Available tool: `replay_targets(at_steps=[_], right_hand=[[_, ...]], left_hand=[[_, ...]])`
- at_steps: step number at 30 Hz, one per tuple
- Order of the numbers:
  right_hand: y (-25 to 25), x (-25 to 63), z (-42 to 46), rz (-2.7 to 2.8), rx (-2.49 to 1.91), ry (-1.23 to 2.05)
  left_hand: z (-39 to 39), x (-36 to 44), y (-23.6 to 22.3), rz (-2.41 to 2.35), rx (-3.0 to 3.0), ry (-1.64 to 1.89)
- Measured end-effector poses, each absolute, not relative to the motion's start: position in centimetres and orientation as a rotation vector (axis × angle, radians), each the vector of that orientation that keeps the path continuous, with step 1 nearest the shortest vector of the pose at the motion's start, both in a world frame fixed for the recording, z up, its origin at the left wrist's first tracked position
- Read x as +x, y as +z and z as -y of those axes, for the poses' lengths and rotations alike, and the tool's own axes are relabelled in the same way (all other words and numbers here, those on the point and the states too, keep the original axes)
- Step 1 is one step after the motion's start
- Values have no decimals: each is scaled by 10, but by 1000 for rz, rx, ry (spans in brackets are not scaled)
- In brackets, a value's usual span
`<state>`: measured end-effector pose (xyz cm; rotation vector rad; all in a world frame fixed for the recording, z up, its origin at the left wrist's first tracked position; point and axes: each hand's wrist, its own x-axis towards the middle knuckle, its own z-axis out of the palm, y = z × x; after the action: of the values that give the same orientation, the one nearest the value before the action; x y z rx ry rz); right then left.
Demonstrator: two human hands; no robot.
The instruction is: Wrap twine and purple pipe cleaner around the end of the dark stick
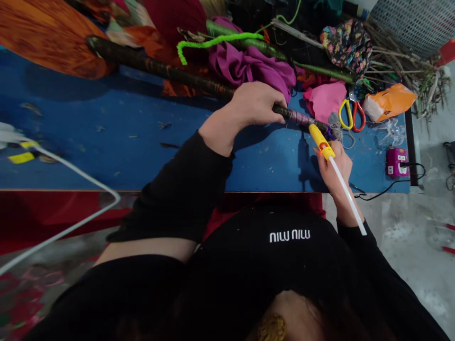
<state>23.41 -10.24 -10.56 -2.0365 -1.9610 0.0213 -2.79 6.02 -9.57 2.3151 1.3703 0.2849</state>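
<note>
My left hand (pixel 255 104) is wrapped round a long dark stick (pixel 170 73) that slants across the table. Beyond my fingers, the stick's right part carries a shiny purplish wrapping (pixel 300 117). My right hand (pixel 336 166) grips a yellow hot glue gun (pixel 322 142), and a white glue stick (pixel 346 196) juts from its back end toward my sleeve. The gun's front lies close to the wrapped part of the stick; whether it touches, I cannot tell. At the stick's far left is a bulging orange cloth (pixel 53 38).
Scissors (pixel 351 116) with yellow and red handles lie past my right hand, near pink cloth (pixel 326 102) and an orange packet (pixel 391 102). A purple power socket (pixel 396 162) with a black cord sits near the right edge. Purple cloth (pixel 252 66) and twigs crowd the back of the blue table (pixel 135 147).
</note>
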Motion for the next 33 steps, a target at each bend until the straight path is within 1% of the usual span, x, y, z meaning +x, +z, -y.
replay_targets(at_steps=[8,16,20,28,33], right_hand=[[-110,243,107,1913,-2011,-50],[-110,239,105,1921,-2023,-31],[-106,231,102,1966,-2016,23],[-103,217,96,2006,-1974,59],[-105,229,102,1941,-1987,30]], left_hand=[[-61,-27,-96,-1379,2278,292],[-43,-23,-63,-1382,2359,110],[-39,-23,-56,-1367,2378,82],[-53,-23,-81,-1371,2372,209],[-60,-23,-100,-1430,2333,288]])
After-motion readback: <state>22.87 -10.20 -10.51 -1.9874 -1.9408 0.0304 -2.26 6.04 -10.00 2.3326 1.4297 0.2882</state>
